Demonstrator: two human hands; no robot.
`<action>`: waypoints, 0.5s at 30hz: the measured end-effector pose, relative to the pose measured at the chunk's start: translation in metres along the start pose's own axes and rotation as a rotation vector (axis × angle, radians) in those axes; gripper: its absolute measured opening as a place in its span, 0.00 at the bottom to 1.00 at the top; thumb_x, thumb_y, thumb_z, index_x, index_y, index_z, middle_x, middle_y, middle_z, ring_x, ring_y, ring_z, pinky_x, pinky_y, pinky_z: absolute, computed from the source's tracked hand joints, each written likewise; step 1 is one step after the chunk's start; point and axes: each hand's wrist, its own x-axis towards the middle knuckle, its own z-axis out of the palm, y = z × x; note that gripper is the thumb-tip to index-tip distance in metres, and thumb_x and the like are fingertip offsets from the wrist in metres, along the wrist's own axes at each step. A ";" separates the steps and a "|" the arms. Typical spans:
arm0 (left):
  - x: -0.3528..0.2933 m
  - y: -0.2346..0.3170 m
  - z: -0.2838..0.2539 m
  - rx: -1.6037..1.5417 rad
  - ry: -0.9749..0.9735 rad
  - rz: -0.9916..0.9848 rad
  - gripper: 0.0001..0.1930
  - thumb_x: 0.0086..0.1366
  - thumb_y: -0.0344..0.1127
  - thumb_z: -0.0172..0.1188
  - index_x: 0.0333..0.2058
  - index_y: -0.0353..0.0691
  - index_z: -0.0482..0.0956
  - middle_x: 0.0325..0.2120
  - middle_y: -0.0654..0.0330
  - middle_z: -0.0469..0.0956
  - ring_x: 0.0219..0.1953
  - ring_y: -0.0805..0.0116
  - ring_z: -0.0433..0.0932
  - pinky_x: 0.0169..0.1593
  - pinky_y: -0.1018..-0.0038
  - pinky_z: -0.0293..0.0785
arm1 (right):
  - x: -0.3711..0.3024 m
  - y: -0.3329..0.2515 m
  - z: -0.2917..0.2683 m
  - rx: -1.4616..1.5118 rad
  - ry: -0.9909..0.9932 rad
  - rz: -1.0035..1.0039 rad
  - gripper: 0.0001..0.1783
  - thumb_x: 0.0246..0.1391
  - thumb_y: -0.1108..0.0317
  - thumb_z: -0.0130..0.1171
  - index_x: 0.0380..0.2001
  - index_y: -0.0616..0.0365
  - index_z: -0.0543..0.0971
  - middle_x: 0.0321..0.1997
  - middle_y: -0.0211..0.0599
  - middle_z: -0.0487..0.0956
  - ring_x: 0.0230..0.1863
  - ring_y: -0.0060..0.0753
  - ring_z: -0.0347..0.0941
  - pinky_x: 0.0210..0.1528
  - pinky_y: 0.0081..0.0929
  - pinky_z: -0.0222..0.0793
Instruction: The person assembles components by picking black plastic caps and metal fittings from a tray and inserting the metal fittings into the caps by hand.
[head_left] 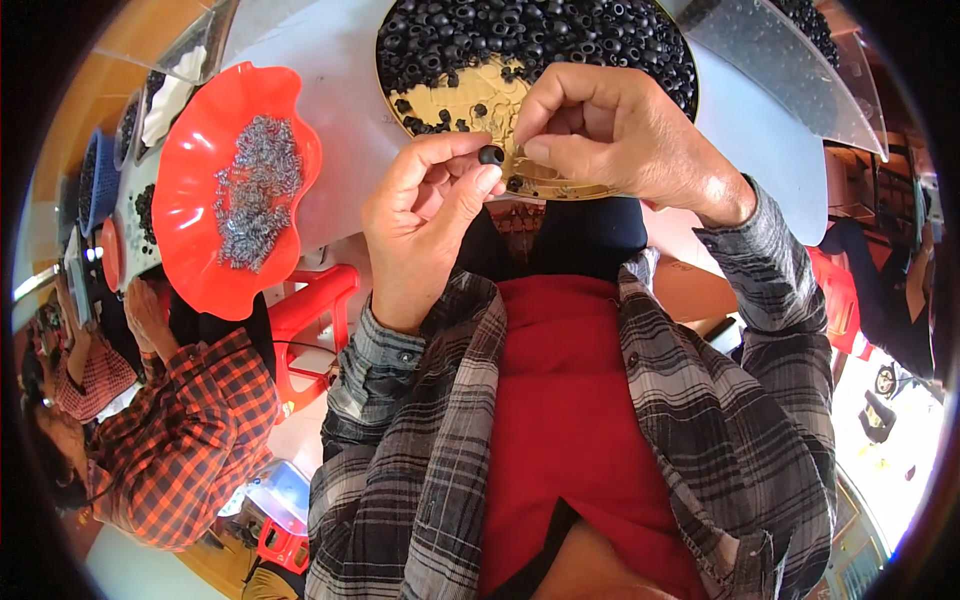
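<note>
Between thumb and index finger, my left hand (420, 215) pinches a small black barrel-shaped piece (491, 155) with a hole through it. Just to its right, my right hand (635, 135) is closed in a pinch, fingertips pointing at that piece; anything between them is hidden or too small to name. Both hands are over the near edge of a round gold tray (445, 97). Many similar black pieces (540, 40) fill its far part, with several loose ones nearer. To the left, a red wavy-rimmed bowl (185, 180) holds a heap of small metal springs (258, 190).
A clear plastic sheet or bin (790, 75) stands at the far right of the white table (335, 110). Beyond the red bowl are a blue basket (98, 185) and more black pieces (146, 215). A co-worker in an orange checked shirt (190, 430) sits at left, near a red stool (310, 310).
</note>
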 end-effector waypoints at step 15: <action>-0.005 -0.007 0.004 -0.203 -0.114 -0.044 0.11 0.64 0.17 0.60 0.46 0.27 0.76 0.40 0.54 0.78 0.38 0.68 0.81 0.44 0.74 0.81 | -0.007 0.007 0.002 0.242 -0.055 0.183 0.14 0.60 0.65 0.66 0.41 0.65 0.79 0.34 0.32 0.82 0.33 0.17 0.75 0.35 0.16 0.70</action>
